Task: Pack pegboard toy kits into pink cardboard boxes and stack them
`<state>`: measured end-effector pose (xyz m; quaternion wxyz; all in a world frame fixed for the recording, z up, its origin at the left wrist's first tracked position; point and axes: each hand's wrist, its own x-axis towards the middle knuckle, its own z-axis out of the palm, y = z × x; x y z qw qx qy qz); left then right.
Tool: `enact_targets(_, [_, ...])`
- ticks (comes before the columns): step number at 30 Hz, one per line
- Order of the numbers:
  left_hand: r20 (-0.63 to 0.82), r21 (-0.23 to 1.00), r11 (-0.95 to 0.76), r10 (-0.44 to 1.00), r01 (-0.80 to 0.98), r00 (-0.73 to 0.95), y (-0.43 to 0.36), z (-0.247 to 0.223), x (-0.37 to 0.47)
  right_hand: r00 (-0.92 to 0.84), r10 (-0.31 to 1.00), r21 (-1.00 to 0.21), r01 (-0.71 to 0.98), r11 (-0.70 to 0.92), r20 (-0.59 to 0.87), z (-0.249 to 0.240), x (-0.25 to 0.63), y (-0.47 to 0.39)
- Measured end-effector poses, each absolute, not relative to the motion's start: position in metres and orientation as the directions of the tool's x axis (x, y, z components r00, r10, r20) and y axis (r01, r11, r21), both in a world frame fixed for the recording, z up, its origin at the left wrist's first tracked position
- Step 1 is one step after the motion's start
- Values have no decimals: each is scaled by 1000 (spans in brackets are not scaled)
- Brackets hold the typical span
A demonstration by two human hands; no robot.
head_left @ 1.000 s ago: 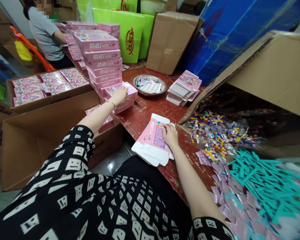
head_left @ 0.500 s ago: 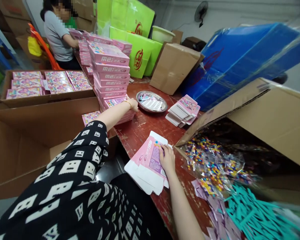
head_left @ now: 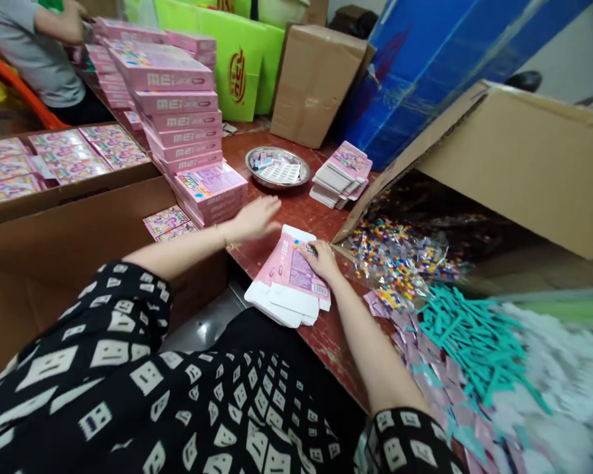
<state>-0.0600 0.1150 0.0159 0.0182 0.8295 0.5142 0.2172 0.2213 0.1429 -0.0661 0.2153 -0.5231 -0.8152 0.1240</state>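
My left hand [head_left: 257, 218] is open, fingers stretched out, in the air over the table's near edge. It is between a stack of pink boxes [head_left: 212, 184] and a fanned pile of flat pink cartons [head_left: 284, 293]. Nothing is in it. My right hand [head_left: 322, 262] is at the right side of that pile, its thumb across the printed face of the top flat carton [head_left: 304, 270] and its other fingers at the edge. The fingers' undersides are hidden. The pile's white flaps point towards me and overhang the table edge.
Beyond my hands stand a metal dish [head_left: 277, 172] with printed sheets and a second carton pile [head_left: 343, 172]. At right, a cardboard box [head_left: 524, 164] spills bags of colourful beads [head_left: 400, 257] near teal strips [head_left: 474, 342]. Open shipping boxes [head_left: 79, 217] are at left; a co-worker [head_left: 44, 52] sits beyond.
My left hand has left the pink box stack and come back towards me, fingers now stretched out. My right hand stays on the flat cartons. The view has tilted down.
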Motion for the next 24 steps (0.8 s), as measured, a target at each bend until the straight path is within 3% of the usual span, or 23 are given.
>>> enact_targets(4, [169,467,-438,897,768,409,14,-52,8,-397,918,-469,805,362,28,-33,219,173])
enact_targets(7, [142,518,-320,947,793,289,-12,-63,25,-418,907,-508,793,337,-52,3,223,179])
enact_targets(9, [237,563,-274,957,780,164,-10,-44,24,-452,891,-598,702,387,46,32,229,165])
enact_targets(11, [355,633,-276,934,723,46,-6,-13,20,-451,850,-711,500,494,273,62,234,137])
enact_targets(14, [415,750,-358,909,556,25,-8,34,25,-324,738,-703,240,670,592,99,235,80])
enact_targets(17, [399,847,-426,905,318,149,-14,57,40,-242,630,-570,276,774,738,114,234,35])
enact_targets(20, [442,883,-444,896,153,50,-13,55,50,-103,535,-438,456,775,838,101,239,19])
enact_targets(22, [468,878,-462,883,126,-24,-5,47,48,-1,494,-420,526,739,869,82,245,22])
enact_targets(24, [489,861,-486,872,148,17,6,38,44,20,515,-454,502,736,857,62,249,29])
